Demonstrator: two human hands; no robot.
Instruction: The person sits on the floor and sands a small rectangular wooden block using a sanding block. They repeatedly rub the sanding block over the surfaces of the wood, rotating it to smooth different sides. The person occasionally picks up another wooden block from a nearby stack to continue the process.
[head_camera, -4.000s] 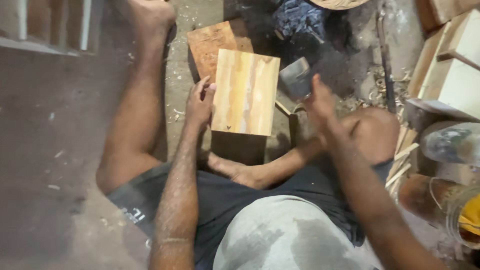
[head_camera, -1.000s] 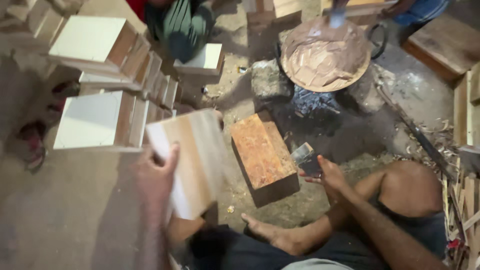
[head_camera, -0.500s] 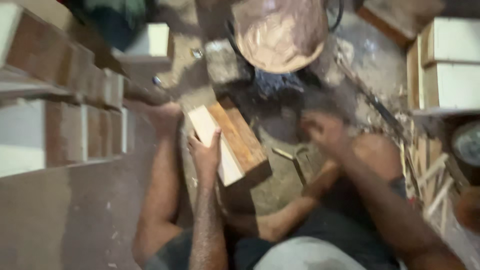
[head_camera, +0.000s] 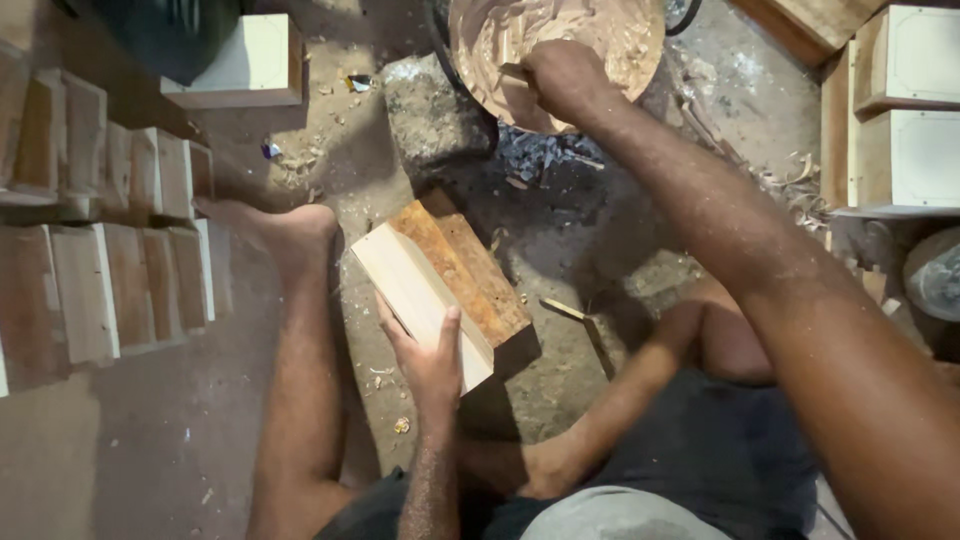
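Note:
I sit on the floor with my legs out. My left hand grips a pale wooden box that stands on edge against a reddish wooden block in front of me. My right hand reaches far forward and is closed on a small flat scraper dipped into a round pan of tan paste. My left foot rests beside the box.
Rows of finished wooden boxes line the left side. More boxes stand at the right, and one at the top left. A grey stone and ash lie below the pan. Wood shavings litter the dirt floor.
My right hand has moved from near my knee up to the paste pan. My left hand has lowered the box from flat and raised to standing on edge against the block.

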